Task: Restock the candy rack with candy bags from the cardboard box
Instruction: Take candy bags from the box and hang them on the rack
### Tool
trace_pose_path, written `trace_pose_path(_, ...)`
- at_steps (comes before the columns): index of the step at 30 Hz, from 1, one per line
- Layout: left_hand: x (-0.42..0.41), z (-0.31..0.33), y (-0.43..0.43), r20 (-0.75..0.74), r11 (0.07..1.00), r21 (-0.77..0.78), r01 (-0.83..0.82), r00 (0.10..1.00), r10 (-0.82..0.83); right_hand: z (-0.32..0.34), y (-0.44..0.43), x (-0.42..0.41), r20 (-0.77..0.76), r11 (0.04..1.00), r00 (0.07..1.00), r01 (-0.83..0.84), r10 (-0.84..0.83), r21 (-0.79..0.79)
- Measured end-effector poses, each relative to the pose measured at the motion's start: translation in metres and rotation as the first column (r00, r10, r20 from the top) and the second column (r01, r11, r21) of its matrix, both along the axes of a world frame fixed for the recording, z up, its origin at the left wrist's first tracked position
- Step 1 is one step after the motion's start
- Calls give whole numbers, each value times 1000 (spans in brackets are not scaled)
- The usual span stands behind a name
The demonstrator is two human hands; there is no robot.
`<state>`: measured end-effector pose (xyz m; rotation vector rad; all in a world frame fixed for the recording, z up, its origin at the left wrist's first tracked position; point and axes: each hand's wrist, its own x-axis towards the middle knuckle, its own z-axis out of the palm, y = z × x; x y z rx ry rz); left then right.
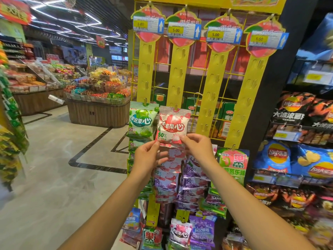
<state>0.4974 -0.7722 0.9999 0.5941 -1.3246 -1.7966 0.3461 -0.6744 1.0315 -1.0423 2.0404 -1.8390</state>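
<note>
The candy rack (pixel 207 73) is a yellow wire frame with four yellow hanging strips. A red-and-white candy bag (pixel 173 126) hangs at the second strip (pixel 178 76), its top at a hook tab. My left hand (pixel 146 156) pinches its lower left corner and my right hand (pixel 195 144) pinches its lower right corner. A green candy bag (pixel 142 121) hangs on the first strip to its left. Several pink, purple and green bags (pixel 191 181) hang below my hands. The cardboard box is not in view.
Shelves of chip bags (pixel 295 159) stand close on the right. A wooden island with loose sweets (pixel 98 105) is across the tiled aisle to the left. Green and yellow packs (pixel 9 132) hang at the far left edge.
</note>
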Motion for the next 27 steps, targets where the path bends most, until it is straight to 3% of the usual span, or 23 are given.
trace_pose_path(10, -5, -9, -2, 3, 994, 112, -12, 1000, 12, -3, 5, 2, 3, 998, 999, -53, 53, -33)
trace_pose_path(16, -9, -11, -1, 52, 996, 92, -23, 998, 19, -7, 3, -5, -2, 1000, 1000, 6, -6, -9)
trace_pose_path(19, -7, -9, 0, 113, 999, 28, -40, 993, 37, -7, 3, -8, -84, 999, 995, 49, -47, 22)
trace_pose_path(22, 1, -8, 1, 245, 993, -107, -56, 966, 81, -5, 7, -10, -170, 995, 983, 73, -62, 60)
trace_pose_path(24, 7, -10, 3, 376, 941, -327, -93, 901, 219, -4, 15, -10, -213, 994, 976, 73, -54, 84)
trace_pose_path(27, 14, -12, 13, 453, 666, -744, -59, 688, 567, 0, 34, -11, -287, 990, 956, 92, -57, 109)
